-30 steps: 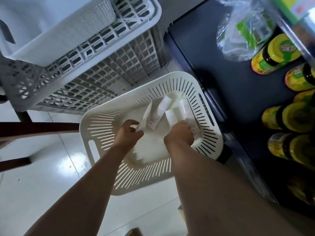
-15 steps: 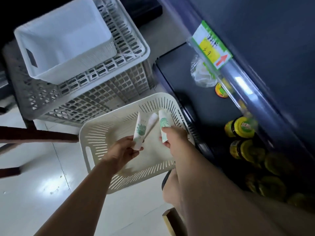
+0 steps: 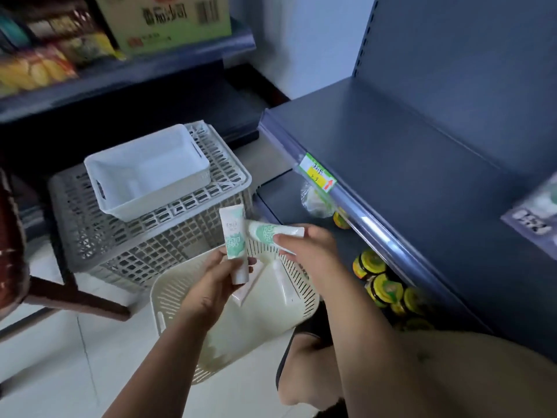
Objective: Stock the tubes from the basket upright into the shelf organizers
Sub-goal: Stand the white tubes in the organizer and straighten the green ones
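Observation:
My left hand grips a white tube with green print, held upright above the cream slotted basket on the floor. My right hand grips a second white-and-green tube, lying roughly level with one end pointing left toward the first. Two more tubes lie in the basket below the hands. A white rectangular organizer bin sits on an upturned grey crate behind the basket.
A dark blue shelf unit stands to the right, with a price label on its edge. Yellow-lidded jars and a plastic bag sit on the lower shelf. Another shelf with boxes is at the back left.
Both hands have lifted a tube each out of the basket and raised them. The view has tilted up, bringing the shelves and the organizer bin into sight.

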